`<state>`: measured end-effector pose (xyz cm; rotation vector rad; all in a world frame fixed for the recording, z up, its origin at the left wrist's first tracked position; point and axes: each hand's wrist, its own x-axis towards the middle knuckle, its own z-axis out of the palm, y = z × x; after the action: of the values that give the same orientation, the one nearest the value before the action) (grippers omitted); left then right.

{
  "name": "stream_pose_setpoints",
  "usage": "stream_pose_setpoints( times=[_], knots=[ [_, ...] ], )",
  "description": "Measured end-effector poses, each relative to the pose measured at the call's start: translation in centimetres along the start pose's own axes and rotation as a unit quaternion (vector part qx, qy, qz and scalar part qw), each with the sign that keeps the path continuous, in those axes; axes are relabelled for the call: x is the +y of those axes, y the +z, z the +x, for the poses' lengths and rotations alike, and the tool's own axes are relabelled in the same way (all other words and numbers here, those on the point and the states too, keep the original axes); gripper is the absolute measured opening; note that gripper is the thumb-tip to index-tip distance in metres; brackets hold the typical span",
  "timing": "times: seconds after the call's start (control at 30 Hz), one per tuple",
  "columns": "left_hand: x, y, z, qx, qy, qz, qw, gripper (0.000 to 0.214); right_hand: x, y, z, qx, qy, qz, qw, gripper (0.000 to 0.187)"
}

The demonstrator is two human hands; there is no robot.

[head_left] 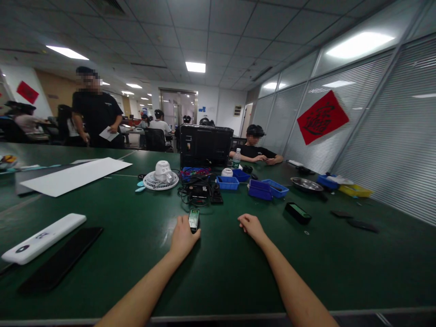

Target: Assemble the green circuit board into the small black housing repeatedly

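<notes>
My left hand [184,234] grips a small device with a bare green circuit board [194,219] on its upper face and a dark lower end, at the middle of the green table. The thumb lies along its right side and the fingers along its left. To the right, my right hand [252,227] is closed low over the tabletop, fingers curled; whatever they hold, if anything, is hidden. Beyond the left hand lies a heap of black cables and adapters [198,193]. Farther right stands a black case with a green board inside [298,212].
Blue bins [227,182], a white fan head [161,176], a black monitor-like unit [206,145] and a bottle [236,158] stand across the far side. A white bar-shaped device [44,238] lies left, a metal bowl [306,184] right. A person [259,150] sits opposite; another [97,113] stands left.
</notes>
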<state>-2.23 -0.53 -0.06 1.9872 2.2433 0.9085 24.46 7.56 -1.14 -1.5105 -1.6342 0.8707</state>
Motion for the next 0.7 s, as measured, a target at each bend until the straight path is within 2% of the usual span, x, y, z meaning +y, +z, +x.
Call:
stream_pose_setpoints(
  times=[0.43, 0.7],
  knots=[
    [4.0, 1.9, 0.1, -0.070, 0.023, -0.011, 0.997, 0.041, 0.1, 0.7, 0.0, -0.007, -0.029, -0.015, 0.999, 0.019],
    [7.3, 4.3, -0.8, -0.093, 0.067, -0.108, 0.987, 0.054, -0.4, 0.8, -0.4, 0.001, -0.036, -0.025, 0.999, 0.020]
  ],
)
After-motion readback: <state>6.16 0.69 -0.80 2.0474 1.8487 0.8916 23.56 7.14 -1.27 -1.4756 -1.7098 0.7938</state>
